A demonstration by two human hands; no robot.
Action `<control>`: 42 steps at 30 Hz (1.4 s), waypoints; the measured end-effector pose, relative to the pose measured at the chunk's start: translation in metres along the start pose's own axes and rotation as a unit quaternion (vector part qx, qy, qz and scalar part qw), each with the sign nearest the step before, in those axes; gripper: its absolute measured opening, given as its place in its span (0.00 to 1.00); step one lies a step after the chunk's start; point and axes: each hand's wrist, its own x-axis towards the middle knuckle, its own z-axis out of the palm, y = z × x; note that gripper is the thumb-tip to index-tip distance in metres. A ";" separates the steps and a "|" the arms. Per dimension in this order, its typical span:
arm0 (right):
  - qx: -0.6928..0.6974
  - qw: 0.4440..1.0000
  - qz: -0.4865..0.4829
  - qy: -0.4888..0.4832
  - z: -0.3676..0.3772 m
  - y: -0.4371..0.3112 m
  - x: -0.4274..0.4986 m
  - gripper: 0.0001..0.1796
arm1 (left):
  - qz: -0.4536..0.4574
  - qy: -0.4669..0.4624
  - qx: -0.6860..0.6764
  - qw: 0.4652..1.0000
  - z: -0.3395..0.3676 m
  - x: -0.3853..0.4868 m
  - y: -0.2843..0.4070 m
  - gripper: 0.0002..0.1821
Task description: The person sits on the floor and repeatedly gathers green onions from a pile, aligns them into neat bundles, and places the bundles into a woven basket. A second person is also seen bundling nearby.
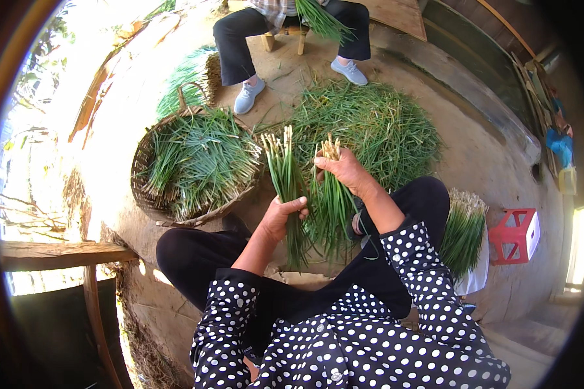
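My left hand [283,218] grips a bunch of long green stalks [284,177] around its middle, pale cut ends upward and leaf tips hanging down. Beside it, a little higher in view, my right hand [341,167] holds a second bunch of green stalks [335,202] close to its whitish ends, its leaves hanging between my knees. The two bunches are side by side. A round woven basket [143,192] full of similar stalks stands to the left. Behind my right hand lies a wide loose heap of green leaves [370,126] on the floor.
Another person [238,44] sits opposite on a small wooden stool [301,43], with a green bunch. Stacked stalks [187,80] lie behind the basket. Upright stalks [462,233] stand by my right knee, near a red plastic stool [513,237]. A wooden rail [63,255] is at left.
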 end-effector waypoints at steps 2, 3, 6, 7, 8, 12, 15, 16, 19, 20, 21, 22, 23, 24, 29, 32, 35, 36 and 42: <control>-0.004 1.000 0.005 0.000 0.008 0.011 0.001 0.09 | -0.008 0.026 -0.014 1.000 0.001 0.000 -0.003 0.13; -0.012 1.000 0.000 -0.003 0.010 0.013 0.003 0.08 | -0.014 0.034 -0.026 0.999 0.000 0.000 -0.004 0.13; -0.014 1.000 0.008 -0.017 0.011 0.016 0.001 0.08 | -0.017 0.077 -0.001 0.997 -0.004 0.001 -0.003 0.16; -0.008 1.000 0.015 -0.021 0.010 0.015 0.000 0.07 | -0.010 0.084 -0.001 0.996 -0.005 0.001 -0.002 0.17; -0.003 0.999 0.021 -0.024 0.009 0.015 -0.001 0.06 | -0.020 0.090 -0.005 0.996 -0.007 0.001 -0.001 0.19; -0.010 0.999 0.049 0.012 -0.002 0.014 0.001 0.06 | -0.018 0.096 0.021 0.995 -0.015 0.005 0.001 0.20; -0.079 0.993 0.014 0.086 -0.016 0.017 0.005 0.08 | 0.004 0.111 0.046 0.993 -0.018 0.006 0.000 0.18; -0.129 0.983 0.021 0.125 -0.020 0.019 0.008 0.08 | 0.000 0.118 0.049 0.992 -0.019 0.006 0.000 0.18; -0.257 0.950 0.025 0.174 -0.034 0.021 0.012 0.08 | -0.008 0.131 0.056 0.990 -0.020 0.009 -0.001 0.18; -0.306 0.932 0.048 0.187 -0.035 0.022 0.012 0.08 | -0.007 0.134 0.055 0.989 -0.021 0.010 -0.001 0.18; -0.245 0.955 0.061 0.155 -0.036 0.022 0.013 0.08 | 0.000 0.133 0.051 0.990 -0.021 0.011 -0.001 0.18; -0.191 0.969 0.092 0.130 -0.036 0.023 0.013 0.09 | -0.002 0.129 0.048 0.990 -0.022 0.012 -0.001 0.18; -0.127 0.981 0.106 0.099 -0.035 0.023 0.013 0.09 | -0.014 0.133 0.058 0.989 -0.022 0.014 -0.002 0.18; -0.088 0.989 0.094 0.072 -0.033 0.023 0.014 0.10 | -0.022 0.133 0.065 0.989 -0.022 0.016 -0.002 0.18; -0.046 0.992 0.108 0.041 -0.022 0.022 0.020 0.10 | -0.022 0.124 0.068 0.990 -0.020 0.023 -0.003 0.17; -0.010 0.993 0.115 0.016 -0.013 0.024 0.020 0.11 | -0.023 0.123 0.076 0.989 -0.018 0.023 -0.003 0.16; 0.003 0.993 0.112 -0.019 0.002 0.034 0.016 0.12 | -0.008 0.115 0.080 0.990 -0.014 0.022 -0.005 0.15; 0.002 0.994 0.103 -0.031 0.004 0.038 0.016 0.12 | -0.004 0.108 0.087 0.990 -0.013 0.021 -0.007 0.15; -0.235 0.968 -0.005 0.081 -0.015 0.043 0.020 0.10 | 0.011 0.089 0.088 0.992 -0.012 0.011 -0.012 0.18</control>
